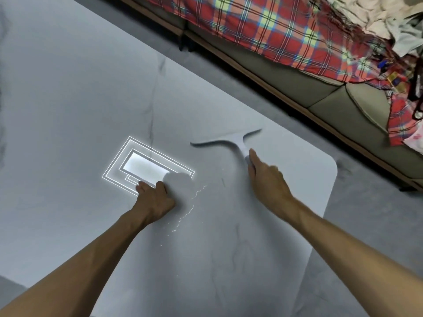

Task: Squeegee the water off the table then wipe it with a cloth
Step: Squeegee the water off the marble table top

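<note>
Dim, cool light; rectangular glare (146,167) on table (68,99); squeegee (229,139) motion-blurred; edges bowed.

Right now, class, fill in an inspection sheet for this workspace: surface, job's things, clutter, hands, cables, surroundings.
Surface: pale table; trail of water beads beside the left hand; bright light glare.
Job's things: squeegee on the table; pale cloth on the table.
Clutter: heaped clothes on the sofa.
Hands: left hand grips the cloth; right hand holds the squeegee's handle.
Cables: nothing seen.
Surroundings: sofa under a plaid blanket; grey floor.
</note>
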Demonstrator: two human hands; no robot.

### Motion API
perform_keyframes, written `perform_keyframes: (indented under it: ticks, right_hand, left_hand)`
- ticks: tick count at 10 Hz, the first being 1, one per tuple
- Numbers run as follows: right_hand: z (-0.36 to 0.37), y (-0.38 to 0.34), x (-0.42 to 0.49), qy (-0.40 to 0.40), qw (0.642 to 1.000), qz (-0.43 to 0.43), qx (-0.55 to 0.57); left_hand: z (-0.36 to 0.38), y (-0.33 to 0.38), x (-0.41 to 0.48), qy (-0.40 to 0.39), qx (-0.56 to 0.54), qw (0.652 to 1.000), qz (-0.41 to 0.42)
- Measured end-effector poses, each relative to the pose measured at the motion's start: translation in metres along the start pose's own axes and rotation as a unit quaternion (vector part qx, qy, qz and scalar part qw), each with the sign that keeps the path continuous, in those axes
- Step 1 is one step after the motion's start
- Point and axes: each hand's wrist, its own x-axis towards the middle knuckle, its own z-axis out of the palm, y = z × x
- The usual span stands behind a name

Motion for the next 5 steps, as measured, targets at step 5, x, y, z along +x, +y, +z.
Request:
perform_keyframes:
  ticks: [5]
  right_hand:
    - [-0.052,0.014,0.086,0.074,0.993,0.021,0.093]
  left_hand:
    - [0.003,0.0,0.018,-0.06,0.07,0.996,-0.003]
